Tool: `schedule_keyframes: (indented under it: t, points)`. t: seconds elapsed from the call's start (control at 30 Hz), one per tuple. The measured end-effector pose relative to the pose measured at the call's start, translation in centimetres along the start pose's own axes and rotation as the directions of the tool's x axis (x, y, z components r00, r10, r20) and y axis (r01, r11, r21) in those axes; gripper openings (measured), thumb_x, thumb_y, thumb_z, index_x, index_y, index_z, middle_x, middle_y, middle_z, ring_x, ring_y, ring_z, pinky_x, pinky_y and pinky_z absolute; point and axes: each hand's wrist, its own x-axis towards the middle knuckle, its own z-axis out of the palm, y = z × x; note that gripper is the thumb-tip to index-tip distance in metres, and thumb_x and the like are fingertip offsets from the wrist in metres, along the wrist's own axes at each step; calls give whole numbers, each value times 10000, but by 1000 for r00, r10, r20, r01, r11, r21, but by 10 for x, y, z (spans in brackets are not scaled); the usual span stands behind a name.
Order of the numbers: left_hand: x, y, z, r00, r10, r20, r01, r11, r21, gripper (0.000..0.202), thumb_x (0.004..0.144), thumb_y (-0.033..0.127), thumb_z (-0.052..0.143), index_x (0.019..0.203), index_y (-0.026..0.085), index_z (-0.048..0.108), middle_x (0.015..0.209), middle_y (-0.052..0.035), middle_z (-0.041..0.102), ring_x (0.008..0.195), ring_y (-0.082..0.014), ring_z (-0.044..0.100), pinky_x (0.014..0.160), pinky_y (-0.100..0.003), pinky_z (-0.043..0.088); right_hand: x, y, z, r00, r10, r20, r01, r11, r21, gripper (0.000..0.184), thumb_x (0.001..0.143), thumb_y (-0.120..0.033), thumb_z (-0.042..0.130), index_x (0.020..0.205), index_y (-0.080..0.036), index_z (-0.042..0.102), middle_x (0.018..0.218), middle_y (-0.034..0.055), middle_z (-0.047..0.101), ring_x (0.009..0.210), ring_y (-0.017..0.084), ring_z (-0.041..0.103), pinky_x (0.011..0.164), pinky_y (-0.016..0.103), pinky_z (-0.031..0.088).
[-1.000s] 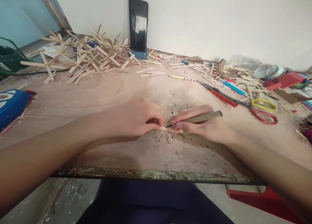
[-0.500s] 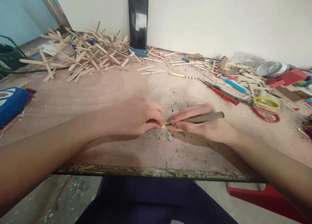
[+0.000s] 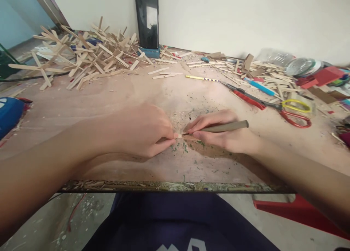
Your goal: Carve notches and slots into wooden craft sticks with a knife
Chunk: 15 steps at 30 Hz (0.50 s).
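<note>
At the middle of the worktable (image 3: 123, 92), my left hand (image 3: 142, 130) pinches a thin pale wooden stick (image 3: 180, 136) between thumb and forefinger. Most of the stick is hidden by my fingers. My right hand (image 3: 218, 130) is closed round a craft knife (image 3: 228, 127) with a grey-brown handle, held like a pen. Its dark narrow tip points left and meets the stick just beside my left fingertips. Small green shavings (image 3: 185, 147) lie scattered on the wood below and around both hands.
A heap of craft sticks (image 3: 95, 54) lies at the back left beside an upright phone (image 3: 147, 21). Scissors (image 3: 295, 112), red-handled pliers (image 3: 250, 99), a yellow pencil (image 3: 202, 78) and a plastic bottle (image 3: 303, 67) lie to the right. Wood scraps line the front edge (image 3: 153, 186).
The camera view has shifted slightly. My left hand has slid a little left along the stick, showing more of it at the fingertips. Both grips stay the same.
</note>
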Motion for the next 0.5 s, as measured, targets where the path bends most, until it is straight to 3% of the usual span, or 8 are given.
schedule_keyframes:
  t: [0.27, 0.5]
  points:
    - [1, 0, 0, 998, 17, 67, -28, 988, 153, 506, 1225, 307, 519, 775, 256, 744, 731, -31, 791, 657, -224, 629, 756, -448, 431, -1, 10, 0, 997, -71, 10, 71, 997, 7, 113, 1078, -209, 888, 979, -238, 934, 1112, 81, 955, 979, 204, 889, 888, 335, 699]
    - [1, 2, -2, 996, 32, 83, -48, 977, 206, 463, 1210, 279, 537, 847, 259, 822, 787, -18, 828, 705, -237, 655, 779, -430, 456, -2, 10, 1, 997, -80, 0, 80, 997, -22, 143, 1098, -252, 886, 962, -270, 927, 1105, 70, 952, 965, 221, 883, 901, 360, 719]
